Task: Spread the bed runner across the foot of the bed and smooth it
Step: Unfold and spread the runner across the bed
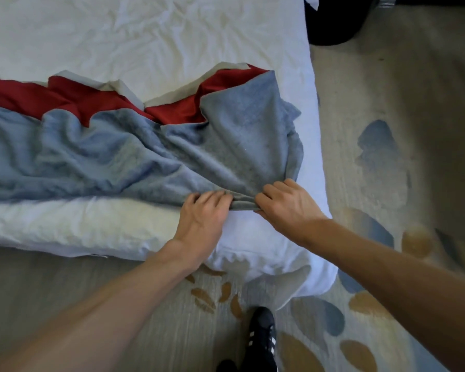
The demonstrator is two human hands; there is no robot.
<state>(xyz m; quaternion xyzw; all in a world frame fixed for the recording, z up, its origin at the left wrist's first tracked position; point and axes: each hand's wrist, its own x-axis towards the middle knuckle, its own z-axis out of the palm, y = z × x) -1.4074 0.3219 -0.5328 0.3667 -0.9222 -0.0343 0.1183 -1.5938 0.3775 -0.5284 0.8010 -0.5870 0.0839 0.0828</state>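
Note:
The bed runner (124, 154) is a grey-blue fleecy cloth with a red side and a pale edge. It lies crumpled across the foot of the white bed (145, 36), running off the left of the frame. Its red side (73, 99) shows along the far edge where the cloth is folded back. My left hand (203, 210) and my right hand (286, 202) sit close together at the runner's near right corner. Both pinch a bunched fold of its near edge.
The white duvet's edge (86, 229) hangs over the near side of the bed. To the right and below is patterned carpet (387, 162) with blue and tan shapes. A dark object (333, 20) stands at the top right. My black shoe (261, 339) is near the bed corner.

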